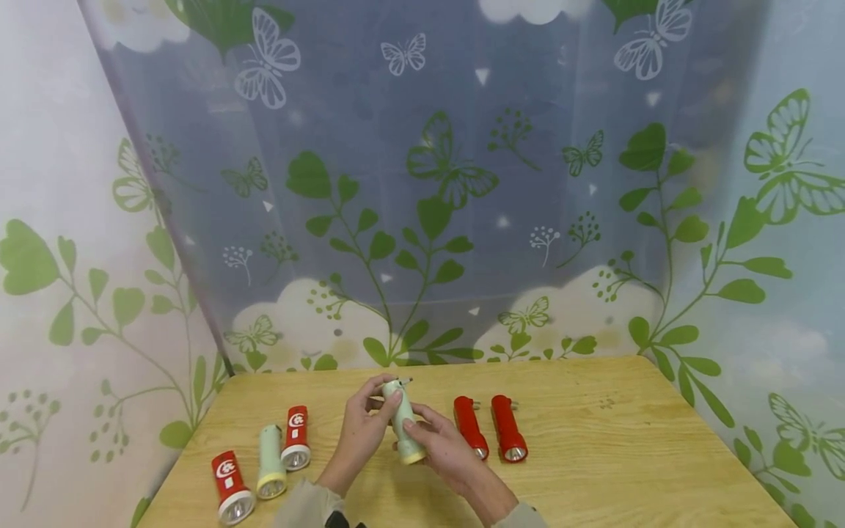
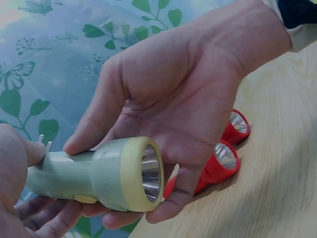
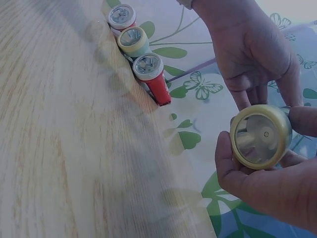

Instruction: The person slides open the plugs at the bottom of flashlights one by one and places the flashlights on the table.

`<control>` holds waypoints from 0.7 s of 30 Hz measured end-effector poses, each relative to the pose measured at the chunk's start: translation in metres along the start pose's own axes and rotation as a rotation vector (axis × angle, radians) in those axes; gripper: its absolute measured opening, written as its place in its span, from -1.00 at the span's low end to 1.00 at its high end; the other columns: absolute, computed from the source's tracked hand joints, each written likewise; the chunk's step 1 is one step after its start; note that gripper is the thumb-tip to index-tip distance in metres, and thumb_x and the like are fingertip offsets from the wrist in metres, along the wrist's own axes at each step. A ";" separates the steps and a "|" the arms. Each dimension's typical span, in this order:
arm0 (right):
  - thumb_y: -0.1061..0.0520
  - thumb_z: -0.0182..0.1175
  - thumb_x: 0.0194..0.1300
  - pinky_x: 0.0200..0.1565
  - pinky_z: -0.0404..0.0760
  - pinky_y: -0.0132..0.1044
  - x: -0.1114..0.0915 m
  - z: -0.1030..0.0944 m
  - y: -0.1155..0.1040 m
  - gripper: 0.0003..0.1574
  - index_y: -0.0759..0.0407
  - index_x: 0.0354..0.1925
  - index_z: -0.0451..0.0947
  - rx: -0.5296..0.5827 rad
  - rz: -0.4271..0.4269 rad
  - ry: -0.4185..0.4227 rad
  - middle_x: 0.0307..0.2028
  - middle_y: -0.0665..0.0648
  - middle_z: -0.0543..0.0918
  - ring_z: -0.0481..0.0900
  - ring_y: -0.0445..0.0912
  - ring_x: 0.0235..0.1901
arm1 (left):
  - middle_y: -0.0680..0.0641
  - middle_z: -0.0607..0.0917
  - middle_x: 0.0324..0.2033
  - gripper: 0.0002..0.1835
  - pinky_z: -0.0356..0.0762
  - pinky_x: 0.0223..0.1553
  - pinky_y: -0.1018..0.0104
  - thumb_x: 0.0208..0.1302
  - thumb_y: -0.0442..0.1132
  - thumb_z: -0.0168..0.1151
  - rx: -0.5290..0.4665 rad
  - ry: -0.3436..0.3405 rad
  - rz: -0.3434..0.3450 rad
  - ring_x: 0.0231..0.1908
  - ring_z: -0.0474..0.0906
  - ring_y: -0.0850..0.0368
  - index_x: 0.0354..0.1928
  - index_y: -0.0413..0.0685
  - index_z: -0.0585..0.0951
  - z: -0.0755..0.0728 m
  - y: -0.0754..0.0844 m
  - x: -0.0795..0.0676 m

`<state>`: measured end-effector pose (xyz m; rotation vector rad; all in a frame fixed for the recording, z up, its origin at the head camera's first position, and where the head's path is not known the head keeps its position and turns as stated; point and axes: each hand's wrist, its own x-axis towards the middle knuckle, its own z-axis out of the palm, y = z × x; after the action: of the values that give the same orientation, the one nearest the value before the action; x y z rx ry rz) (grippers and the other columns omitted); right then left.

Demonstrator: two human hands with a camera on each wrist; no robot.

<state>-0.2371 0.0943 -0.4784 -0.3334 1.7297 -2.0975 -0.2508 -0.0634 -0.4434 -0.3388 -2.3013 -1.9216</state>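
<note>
Both hands hold a pale green flashlight [image 1: 400,422] with a yellow lens rim, tilted above the table. My left hand [image 1: 367,419] grips its tail end, the thumb lying along the body. Two metal prongs [image 2: 45,146] stick out of that end beside the left thumb. Around the lamp end curl the fingers of my right hand [image 1: 447,449], with the thumb pressed on the body. In the left wrist view a yellow switch [image 2: 85,199] shows on the flashlight's side. The clear lens [image 3: 256,139] faces the right wrist camera.
Left on the wooden table [image 1: 594,469] lie a red flashlight [image 1: 231,488] with a white rim, a pale green flashlight [image 1: 271,462] and another red one [image 1: 296,438]. Two all-red flashlights [image 1: 507,429] with prongs lie right of the hands. A patterned curtain [image 1: 515,242] hangs behind the table.
</note>
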 end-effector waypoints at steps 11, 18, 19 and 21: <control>-0.17 0.00 0.27 -0.08 0.57 -0.13 -0.002 0.000 -0.007 -0.38 -0.01 0.23 0.24 -0.001 0.014 0.003 0.03 0.18 0.48 0.54 0.04 -0.05 | -0.10 0.51 -0.09 -0.65 0.60 -0.27 0.11 0.20 -0.09 0.15 -0.031 0.007 -0.014 -0.27 0.51 0.10 0.04 0.12 0.46 0.000 -0.009 0.004; -0.19 0.00 0.26 -0.10 0.58 -0.15 -0.001 0.000 -0.006 -0.37 0.01 0.23 0.25 -0.013 0.014 0.015 0.03 0.17 0.49 0.56 -0.02 -0.10 | -0.11 0.49 -0.06 -0.63 0.61 -0.33 0.28 0.20 0.00 0.13 -0.020 0.019 0.002 -0.28 0.49 0.10 0.06 0.18 0.43 0.003 -0.018 0.006; -0.19 0.00 0.26 -0.10 0.58 -0.15 -0.001 0.000 -0.006 -0.37 0.02 0.23 0.25 -0.022 0.009 0.021 0.03 0.18 0.49 0.56 -0.03 -0.11 | -0.10 0.49 -0.06 -0.62 0.61 -0.34 0.29 0.20 0.00 0.13 -0.022 0.022 -0.001 -0.27 0.49 0.09 0.06 0.18 0.43 0.003 -0.018 0.007; -0.20 0.00 0.26 -0.12 0.58 -0.16 -0.001 0.000 -0.006 -0.36 0.02 0.22 0.26 -0.045 0.004 0.042 0.02 0.17 0.49 0.54 -0.05 -0.13 | -0.09 0.48 -0.06 -0.60 0.61 -0.35 0.30 0.19 0.01 0.14 -0.023 0.024 -0.006 -0.25 0.48 0.07 0.08 0.16 0.43 0.004 -0.018 0.007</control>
<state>-0.2373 0.0955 -0.4722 -0.3009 1.8023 -2.0795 -0.2621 -0.0622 -0.4592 -0.3100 -2.2687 -1.9455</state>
